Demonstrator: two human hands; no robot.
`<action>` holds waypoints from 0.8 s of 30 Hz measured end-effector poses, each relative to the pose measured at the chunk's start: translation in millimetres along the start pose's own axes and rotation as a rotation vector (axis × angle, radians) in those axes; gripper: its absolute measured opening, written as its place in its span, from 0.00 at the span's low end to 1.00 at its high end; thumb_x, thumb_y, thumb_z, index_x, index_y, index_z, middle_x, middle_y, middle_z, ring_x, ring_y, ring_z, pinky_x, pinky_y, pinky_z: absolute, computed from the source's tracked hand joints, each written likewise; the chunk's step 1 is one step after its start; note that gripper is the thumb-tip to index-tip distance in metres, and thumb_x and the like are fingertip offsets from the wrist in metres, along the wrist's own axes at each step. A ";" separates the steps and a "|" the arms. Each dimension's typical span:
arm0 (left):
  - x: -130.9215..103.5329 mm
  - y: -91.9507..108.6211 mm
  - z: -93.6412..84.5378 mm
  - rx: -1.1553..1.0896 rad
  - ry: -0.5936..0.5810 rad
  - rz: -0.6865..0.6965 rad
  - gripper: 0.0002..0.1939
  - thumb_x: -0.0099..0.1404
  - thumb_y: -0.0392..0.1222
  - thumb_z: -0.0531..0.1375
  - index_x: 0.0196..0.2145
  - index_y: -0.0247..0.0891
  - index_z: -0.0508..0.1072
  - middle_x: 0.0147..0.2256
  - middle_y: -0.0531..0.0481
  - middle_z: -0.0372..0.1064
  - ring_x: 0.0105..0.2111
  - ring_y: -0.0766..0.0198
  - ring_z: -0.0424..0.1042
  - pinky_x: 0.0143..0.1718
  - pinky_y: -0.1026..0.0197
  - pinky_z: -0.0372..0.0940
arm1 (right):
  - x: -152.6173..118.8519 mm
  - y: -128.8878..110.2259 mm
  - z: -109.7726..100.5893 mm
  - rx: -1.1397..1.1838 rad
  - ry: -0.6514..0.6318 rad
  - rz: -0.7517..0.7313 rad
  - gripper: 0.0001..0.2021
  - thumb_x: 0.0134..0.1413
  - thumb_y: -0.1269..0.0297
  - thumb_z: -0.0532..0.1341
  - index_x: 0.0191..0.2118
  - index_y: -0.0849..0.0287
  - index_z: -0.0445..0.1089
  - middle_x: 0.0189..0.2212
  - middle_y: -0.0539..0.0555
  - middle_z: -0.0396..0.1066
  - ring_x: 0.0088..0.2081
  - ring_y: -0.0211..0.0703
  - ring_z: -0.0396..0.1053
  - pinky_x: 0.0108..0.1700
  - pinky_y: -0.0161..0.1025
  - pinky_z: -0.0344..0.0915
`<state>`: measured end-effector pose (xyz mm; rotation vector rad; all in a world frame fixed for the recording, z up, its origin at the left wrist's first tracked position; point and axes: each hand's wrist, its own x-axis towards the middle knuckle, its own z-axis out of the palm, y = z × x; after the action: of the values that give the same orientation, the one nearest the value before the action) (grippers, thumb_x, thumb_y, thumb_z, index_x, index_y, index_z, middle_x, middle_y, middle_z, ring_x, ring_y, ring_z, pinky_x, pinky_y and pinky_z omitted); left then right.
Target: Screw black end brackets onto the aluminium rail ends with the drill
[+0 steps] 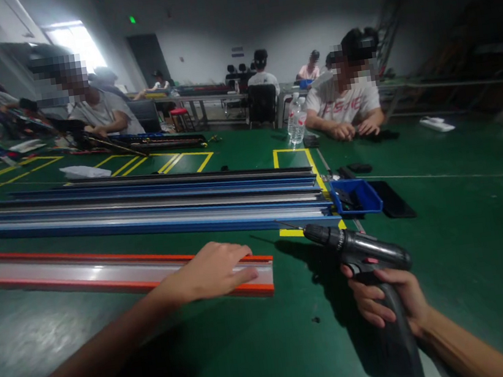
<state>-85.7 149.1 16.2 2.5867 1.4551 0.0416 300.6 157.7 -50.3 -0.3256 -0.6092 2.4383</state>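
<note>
The right hand (pixel 389 300) is wrapped tight around the handle of a black drill (pixel 364 254). The drill's tip points up and to the left, away from the hand, and hangs just above the green desk (pixel 447 237).

The left hand (pixel 214 272) lies flat, fingers spread a little, pressing on the near end of a long silver rail with orange edges (pixel 104 269). The rail runs far off to the left of that hand. Its cut end sits just past the fingertips, with the drill's tip a little way off to the right.

Behind both hands lies a pile of long blue and silver rails (pixel 143 212). A small blue bin (pixel 357 196) sits at the right end of the pile, just beyond the drill. A flat black thing (pixel 394 200) lies beside the bin.

Farther back stand water bottles (pixel 296 122). Beside them a person in a white shirt (pixel 346 102) sits with both hands on the desk. Another person (pixel 100 112) sits far off to the left.
</note>
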 end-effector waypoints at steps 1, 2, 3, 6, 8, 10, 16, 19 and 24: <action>-7.1 1.8 2.3 0.027 0.008 -0.008 0.33 0.74 0.65 0.49 0.60 0.37 0.72 0.55 0.39 0.75 0.53 0.49 0.76 0.51 0.50 0.67 | 0.6 -0.2 -0.3 0.000 0.001 0.004 0.17 0.60 0.59 0.62 0.50 0.65 0.74 0.22 0.42 0.56 0.16 0.30 0.48 0.26 0.34 0.68; -12.3 4.2 5.3 0.061 0.012 -0.014 0.39 0.71 0.69 0.51 0.64 0.36 0.68 0.59 0.36 0.72 0.57 0.46 0.73 0.54 0.48 0.66 | 1.2 -0.4 -0.2 -0.002 0.003 0.005 0.17 0.60 0.59 0.62 0.50 0.65 0.74 0.22 0.43 0.56 0.16 0.30 0.48 0.26 0.34 0.68; -15.5 7.2 8.7 0.100 0.009 -0.028 0.44 0.68 0.72 0.53 0.66 0.34 0.65 0.60 0.33 0.70 0.58 0.43 0.72 0.55 0.45 0.66 | 1.9 -0.5 0.1 -0.004 0.006 0.004 0.16 0.61 0.60 0.62 0.49 0.65 0.74 0.22 0.43 0.57 0.16 0.30 0.49 0.26 0.34 0.69; -14.6 16.8 17.3 0.197 -0.001 -0.106 0.46 0.65 0.75 0.54 0.61 0.30 0.70 0.53 0.30 0.74 0.51 0.40 0.75 0.50 0.42 0.69 | 3.4 -0.6 1.0 -0.004 0.016 0.003 0.15 0.60 0.61 0.62 0.48 0.65 0.74 0.22 0.43 0.57 0.17 0.30 0.49 0.26 0.34 0.68; -10.6 21.2 20.2 0.234 0.001 -0.145 0.43 0.67 0.74 0.52 0.57 0.29 0.72 0.48 0.31 0.76 0.47 0.40 0.76 0.47 0.43 0.70 | 3.8 -0.2 0.9 -0.002 0.016 -0.001 0.15 0.60 0.61 0.62 0.48 0.65 0.74 0.22 0.42 0.57 0.17 0.30 0.48 0.26 0.34 0.68; -8.0 23.1 21.4 0.264 0.007 -0.162 0.42 0.67 0.74 0.51 0.56 0.30 0.73 0.46 0.31 0.76 0.46 0.40 0.76 0.47 0.43 0.70 | 3.7 0.3 0.5 -0.005 0.009 -0.008 0.16 0.60 0.61 0.62 0.49 0.65 0.74 0.22 0.42 0.56 0.16 0.30 0.48 0.25 0.33 0.68; -9.1 24.4 20.1 0.339 -0.018 -0.200 0.47 0.66 0.78 0.44 0.56 0.33 0.72 0.44 0.33 0.75 0.45 0.41 0.77 0.45 0.44 0.71 | 2.7 0.1 3.3 -0.017 -0.004 0.000 0.16 0.61 0.61 0.61 0.49 0.66 0.73 0.23 0.43 0.57 0.17 0.30 0.49 0.26 0.34 0.68; -8.1 26.7 19.7 0.363 -0.044 -0.219 0.48 0.64 0.80 0.43 0.56 0.34 0.72 0.44 0.32 0.75 0.45 0.40 0.77 0.44 0.45 0.71 | 2.2 -1.0 5.7 -0.025 0.009 0.002 0.15 0.61 0.61 0.61 0.48 0.65 0.73 0.22 0.43 0.58 0.16 0.30 0.50 0.26 0.34 0.68; -6.4 28.6 23.3 0.375 -0.040 -0.223 0.48 0.64 0.80 0.43 0.56 0.34 0.73 0.42 0.31 0.75 0.42 0.41 0.77 0.41 0.47 0.71 | 1.7 -0.7 7.0 -0.049 0.053 0.011 0.15 0.58 0.59 0.63 0.47 0.63 0.71 0.22 0.42 0.57 0.15 0.30 0.50 0.24 0.34 0.66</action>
<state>-62.3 125.9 -1.7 2.6562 1.8823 -0.3417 297.0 156.8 -44.1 -0.4128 -0.6460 2.4202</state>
